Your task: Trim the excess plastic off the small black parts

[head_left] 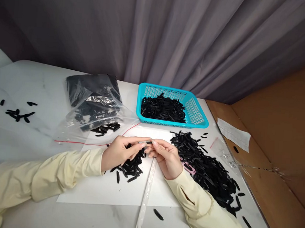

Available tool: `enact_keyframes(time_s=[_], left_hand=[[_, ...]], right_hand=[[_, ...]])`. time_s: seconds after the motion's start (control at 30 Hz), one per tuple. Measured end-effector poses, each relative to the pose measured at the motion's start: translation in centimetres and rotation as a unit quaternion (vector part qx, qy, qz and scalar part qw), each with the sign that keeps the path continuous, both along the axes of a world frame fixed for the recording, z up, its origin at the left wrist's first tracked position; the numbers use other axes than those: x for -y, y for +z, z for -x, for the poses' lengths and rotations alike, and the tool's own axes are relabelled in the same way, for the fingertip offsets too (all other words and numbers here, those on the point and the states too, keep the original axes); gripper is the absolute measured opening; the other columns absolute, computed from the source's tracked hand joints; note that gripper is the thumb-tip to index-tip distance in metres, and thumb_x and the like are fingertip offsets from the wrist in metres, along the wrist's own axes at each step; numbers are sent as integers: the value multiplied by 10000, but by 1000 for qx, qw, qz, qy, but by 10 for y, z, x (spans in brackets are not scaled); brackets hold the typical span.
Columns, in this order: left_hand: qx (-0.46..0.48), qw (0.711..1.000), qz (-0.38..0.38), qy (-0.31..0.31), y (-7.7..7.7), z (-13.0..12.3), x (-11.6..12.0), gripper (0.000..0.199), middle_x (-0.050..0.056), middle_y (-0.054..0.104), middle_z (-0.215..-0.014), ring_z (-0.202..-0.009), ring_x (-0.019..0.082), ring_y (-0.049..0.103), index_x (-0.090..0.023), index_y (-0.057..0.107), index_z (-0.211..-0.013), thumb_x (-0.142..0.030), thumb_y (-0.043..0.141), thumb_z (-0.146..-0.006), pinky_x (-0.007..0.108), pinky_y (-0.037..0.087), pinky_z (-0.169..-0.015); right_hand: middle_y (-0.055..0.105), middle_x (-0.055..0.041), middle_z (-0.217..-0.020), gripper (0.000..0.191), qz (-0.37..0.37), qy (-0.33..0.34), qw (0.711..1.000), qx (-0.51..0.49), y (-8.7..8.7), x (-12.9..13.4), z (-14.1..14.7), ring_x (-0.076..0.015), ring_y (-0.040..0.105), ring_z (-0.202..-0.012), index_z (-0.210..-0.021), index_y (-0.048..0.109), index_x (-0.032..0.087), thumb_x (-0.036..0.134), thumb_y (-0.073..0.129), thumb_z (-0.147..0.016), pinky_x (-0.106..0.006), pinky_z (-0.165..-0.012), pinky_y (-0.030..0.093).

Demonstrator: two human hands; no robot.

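Now, left hand [119,152] and right hand [170,160] are pinching a black piece [148,142] — one-o'clock basket [172,123] sitting part-filled, four-o'clock heap [210,176] lying outside.

Has room to pass over the table [45,124] between the far-left pieces [18,115] and the bag [91,93], and at the front between the left sleeve [55,177] and the tube [146,196]. Is blocked at the back by the basket [167,122] and curtain [95,31], at the right by the heap [211,169].
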State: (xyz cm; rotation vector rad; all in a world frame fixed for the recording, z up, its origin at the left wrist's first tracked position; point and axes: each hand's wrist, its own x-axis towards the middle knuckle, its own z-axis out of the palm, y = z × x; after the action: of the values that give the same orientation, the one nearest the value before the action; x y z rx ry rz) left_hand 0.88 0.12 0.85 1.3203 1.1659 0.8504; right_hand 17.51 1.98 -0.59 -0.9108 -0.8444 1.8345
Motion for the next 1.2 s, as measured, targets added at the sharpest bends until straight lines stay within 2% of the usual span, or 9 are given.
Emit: enact_keyframes(time_s=[0.13,0.23,0.4,0.6,0.8,1.03,1.2], left_hand=[[-4,1000,-5,7,0,0,-1,439,-67,412,-464,-373,54,345,-120,552,-1220,-334,514,-839,132,301,-298],[13,1000,2,5,-1,2,-2,469,-81,389,-471,-345,47,319,-135,511,-1242,-373,519,-838,124,304,-266],[29,997,39,-54,0,2,-5,468,-91,354,-458,-332,41,285,-129,490,-1244,-369,515,-842,116,306,-254],[28,995,44,-83,-1,2,-6,447,-90,364,-465,-346,44,298,-143,489,-1237,-353,518,-843,110,306,-259],[18,996,41,-71,-2,1,-5,429,-90,361,-459,-342,46,304,-148,507,-1204,-365,530,-835,108,302,-248],[11,997,46,-53,-4,2,-3,390,-81,401,-460,-328,44,316,-168,534,-1154,-378,540,-826,109,302,-245],[15,998,40,-51,-4,1,-3,384,-79,404,-460,-341,45,328,-163,546,-1135,-385,546,-821,104,300,-249]], right_hand=[[693,-36,-674,185,16,11,1000,-12,1,-2,-1,-133,636,-608,-763,693,162,275,754,-630,-232,-539,495],[670,-20,-616,181,11,21,1000,-14,2,-2,-1,-115,601,-560,-770,680,157,259,748,-636,-214,-498,462],[635,11,-564,178,-1,35,999,-8,3,0,0,-104,559,-496,-720,618,172,272,746,-646,-219,-472,426],[621,17,-544,179,-15,47,999,11,1,1,1,-91,527,-456,-707,641,167,310,738,-658,-227,-471,412],[662,-21,-608,188,1,80,997,-20,2,1,1,-94,532,-476,-701,686,158,335,731,-655,-226,-467,401],[667,-54,-602,295,-8,130,991,-25,2,0,-4,-109,530,-481,-807,704,124,387,570,-812,-244,-486,391],[681,-76,-607,344,-6,139,989,-43,4,-2,-5,-121,543,-468,-821,704,101,403,538,-829,-259,-501,399]])
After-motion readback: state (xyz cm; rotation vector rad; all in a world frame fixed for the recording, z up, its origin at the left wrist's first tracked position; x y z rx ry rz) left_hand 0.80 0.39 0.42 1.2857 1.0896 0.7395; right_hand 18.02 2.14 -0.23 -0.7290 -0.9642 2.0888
